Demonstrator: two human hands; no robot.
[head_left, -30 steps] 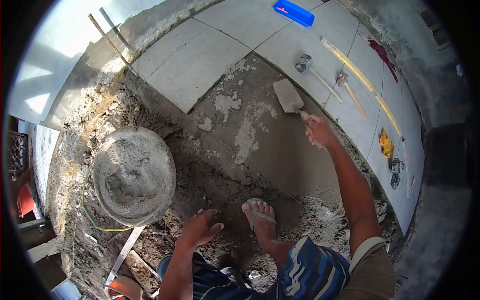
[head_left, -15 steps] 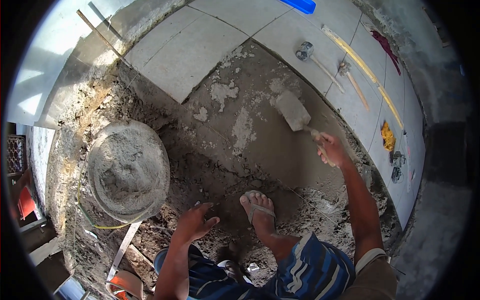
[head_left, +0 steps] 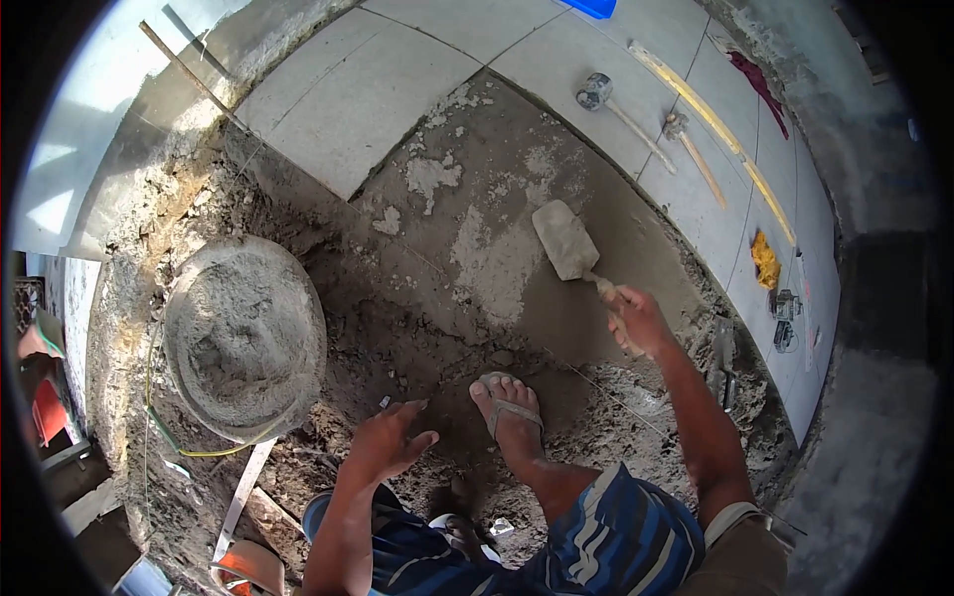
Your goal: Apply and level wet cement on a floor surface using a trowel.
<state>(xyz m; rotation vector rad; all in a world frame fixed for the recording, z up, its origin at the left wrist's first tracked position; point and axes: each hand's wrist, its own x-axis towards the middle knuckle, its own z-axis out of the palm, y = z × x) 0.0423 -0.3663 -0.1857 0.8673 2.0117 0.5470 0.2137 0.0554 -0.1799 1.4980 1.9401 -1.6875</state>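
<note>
My right hand [head_left: 639, 320] is closed round the handle of a trowel [head_left: 565, 240] with a broad, mortar-coated blade. The blade lies on or just above the wet mortar bed [head_left: 566, 316]; which one I cannot tell. Pale dry powder patches [head_left: 487, 253] lie on the bed to the left of the blade. My left hand [head_left: 391, 439] hangs free over the dark soil with its fingers apart, holding nothing. To its left stands a round basin [head_left: 320, 333] of grey powdery mix with a hollow in the middle.
Laid floor tiles [head_left: 338, 109] border the bed at the back and right. On them lie a rubber mallet [head_left: 594, 91], a hammer [head_left: 699, 164], a long yellow straightedge [head_left: 711, 117] and a yellow cloth [head_left: 764, 260]. A string [head_left: 621, 402] crosses the soil near my sandalled foot [head_left: 509, 407].
My right hand has drawn the trowel slightly left and nearer, and its blade has turned. More pale powder shows left of the blade. The left hand stays about where it was.
</note>
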